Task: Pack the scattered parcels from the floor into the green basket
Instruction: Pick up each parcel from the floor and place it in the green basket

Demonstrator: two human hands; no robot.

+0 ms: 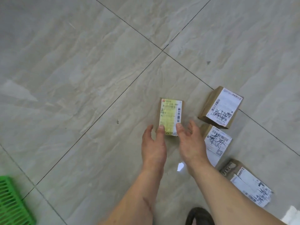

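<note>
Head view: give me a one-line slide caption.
Both hands, left and right, reach for the yellow-labelled parcel on the tiled floor, three white-labelled parcels alongside, green basket at lower left.

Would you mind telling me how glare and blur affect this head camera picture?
Head view: bright glare patches on the glossy floor, one between the forearms; the left hand and right hand are slightly motion-blurred; the yellow-labelled parcel text is soft; the green basket is cropped.

Glossy veined floor tiles (81, 70), brown cardboard parcels (209, 104), green plastic basket (11, 202).
</note>
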